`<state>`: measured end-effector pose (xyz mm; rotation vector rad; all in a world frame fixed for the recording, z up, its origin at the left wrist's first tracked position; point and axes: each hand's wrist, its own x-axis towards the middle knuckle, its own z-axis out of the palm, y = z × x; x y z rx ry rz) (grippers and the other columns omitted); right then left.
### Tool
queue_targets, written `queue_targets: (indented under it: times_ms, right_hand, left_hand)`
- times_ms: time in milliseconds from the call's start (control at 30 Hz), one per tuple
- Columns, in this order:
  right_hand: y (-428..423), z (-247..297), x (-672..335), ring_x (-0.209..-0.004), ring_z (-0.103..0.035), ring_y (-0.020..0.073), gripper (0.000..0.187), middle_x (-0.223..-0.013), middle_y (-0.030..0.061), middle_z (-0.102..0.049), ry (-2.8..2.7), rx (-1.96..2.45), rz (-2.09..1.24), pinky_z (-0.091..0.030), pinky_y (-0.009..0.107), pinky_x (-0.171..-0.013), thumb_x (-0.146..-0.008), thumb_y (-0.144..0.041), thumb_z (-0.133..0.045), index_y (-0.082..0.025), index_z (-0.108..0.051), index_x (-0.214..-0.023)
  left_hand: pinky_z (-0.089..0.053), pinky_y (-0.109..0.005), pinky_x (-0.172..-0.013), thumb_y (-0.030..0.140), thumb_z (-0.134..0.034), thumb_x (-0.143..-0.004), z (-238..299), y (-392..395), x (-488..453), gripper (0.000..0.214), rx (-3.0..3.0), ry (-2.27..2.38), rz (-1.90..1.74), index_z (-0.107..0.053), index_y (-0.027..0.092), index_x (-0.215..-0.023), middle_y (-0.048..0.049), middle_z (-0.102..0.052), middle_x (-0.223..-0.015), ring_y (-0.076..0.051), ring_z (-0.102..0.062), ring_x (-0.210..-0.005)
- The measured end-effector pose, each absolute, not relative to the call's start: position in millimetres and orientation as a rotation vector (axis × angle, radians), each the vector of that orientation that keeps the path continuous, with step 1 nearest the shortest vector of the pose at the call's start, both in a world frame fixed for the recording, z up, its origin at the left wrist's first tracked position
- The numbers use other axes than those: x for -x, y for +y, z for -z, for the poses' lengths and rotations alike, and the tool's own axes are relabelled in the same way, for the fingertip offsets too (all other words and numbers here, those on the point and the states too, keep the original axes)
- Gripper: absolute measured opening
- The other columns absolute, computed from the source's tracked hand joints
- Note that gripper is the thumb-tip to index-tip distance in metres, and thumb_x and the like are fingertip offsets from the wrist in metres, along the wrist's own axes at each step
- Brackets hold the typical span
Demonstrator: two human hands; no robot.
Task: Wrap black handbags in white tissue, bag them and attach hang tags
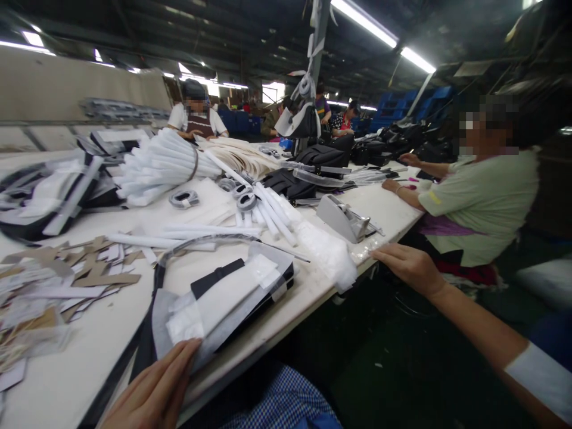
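My left hand lies with its fingers stretched out at the near left corner of a black bag. White wrapping sheets cover much of the bag, and its long wrapped strap loops to the left. My right hand reaches past the table's edge, thumb and fingers pinched together. At its fingertips is a clear, shiny piece of plastic; I cannot make out exactly what it is. Just beyond stands a grey tape dispenser, beside a crumpled clump of thin white plastic.
Paper and card scraps cover the table's left side. A bundle of white foam tubes, loose tubes and black bags lie farther back. A co-worker in a pale green top sits at right; another person works across the table.
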<state>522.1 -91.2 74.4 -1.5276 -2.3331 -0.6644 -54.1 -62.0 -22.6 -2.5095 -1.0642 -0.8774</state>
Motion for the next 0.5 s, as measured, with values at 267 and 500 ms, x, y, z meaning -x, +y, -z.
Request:
queue_targets:
  times_ms: [267,500]
  right_hand:
    - [-64,-124,-343,-0.080,-0.066,0.0157,0.016,-0.089,0.0064,-0.072,-2.633,0.809,0.037,-0.050,0.026,-0.075,-0.092,-0.019,-0.062,-0.019,-0.068,-0.106]
    - [-5,-132,-218,-0.070,-0.059,0.0127,0.021,-0.073,0.0033,-0.064,-2.849,0.332,-0.723,-0.040,0.024,-0.063,-0.093,-0.036,-0.063,-0.017,-0.068,-0.086]
  left_hand:
    - [-0.050,-0.032,-0.090,0.022,-0.053,-0.098,-1,-82,24,0.055,2.388,-1.522,0.984,-0.035,0.024,-0.151,-0.0012,-0.073,-0.116,-0.018,-0.068,-0.096]
    - [-0.052,-0.031,-0.091,0.015,-0.060,-0.093,1,-83,20,0.070,2.432,-1.723,1.111,-0.026,0.026,-0.153,0.0011,-0.073,-0.115,-0.017,-0.065,-0.098]
